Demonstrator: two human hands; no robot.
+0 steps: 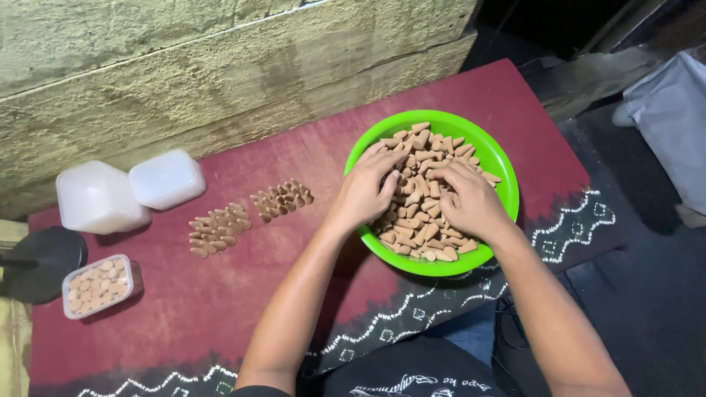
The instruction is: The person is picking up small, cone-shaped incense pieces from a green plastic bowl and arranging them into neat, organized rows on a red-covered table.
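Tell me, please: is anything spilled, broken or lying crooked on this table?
Nothing stands out. Both hands, left hand and right hand, rest in the green bowl of brown cones; none lie spilled beside it.

Fingertips of both hands among cones

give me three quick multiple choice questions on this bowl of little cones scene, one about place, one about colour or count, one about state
1. Where do both hands rest?
A. in the bowl of cones
B. on the white containers
C. on the black disc

2. What colour is the bowl?
A. blue
B. bright green
C. yellow

3. What state is the small clear container at the left?
A. empty
B. tipped over
C. filled with cones

Answers:
1. A, the left hand and right hand lie on the cones.
2. B, the bowl rim is bright green.
3. C, the small clear container shows cones packed inside on the red cloth.
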